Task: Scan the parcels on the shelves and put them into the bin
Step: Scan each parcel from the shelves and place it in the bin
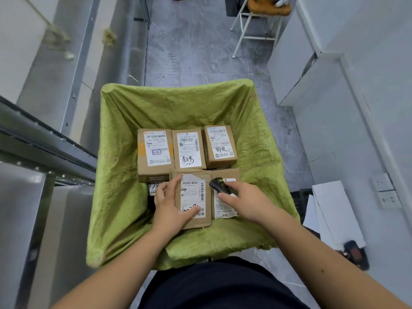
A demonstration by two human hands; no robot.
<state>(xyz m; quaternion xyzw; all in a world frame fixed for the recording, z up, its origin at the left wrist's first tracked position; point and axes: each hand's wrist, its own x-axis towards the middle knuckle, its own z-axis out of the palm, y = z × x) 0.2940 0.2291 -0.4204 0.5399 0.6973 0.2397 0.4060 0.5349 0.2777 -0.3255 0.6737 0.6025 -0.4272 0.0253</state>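
Black cloth of your shirt (223, 286) fills the near edge, and both your bare forearms reach forward over the green-lined bin (124, 197). Your left hand (169, 204) holds a cardboard parcel (196, 219) down inside the bin — thumb pressed across its white label, the other fingers (161, 188) curled round its left edge. Your right hand (247, 201) grips a small black scanner (219, 185), fingers wrapped close about it, its head lying over the gap between the held parcel and the labelled parcel beside it (225, 206), which sits just to the right. Left of your left hand a further label with handwritten digits (153, 187) peeps out — what it belongs to is mostly hidden.

Beyond these, three more boxes stand in a row against one another: the left box (155, 152) with orange tape, the middle box (189, 150), and the right box (220, 146), each with a label facing up. Metal shelving (44, 139) runs along your left. Farther off on the grey floor (200, 52) stands a white-legged stool (258, 21) with a tan cushion.
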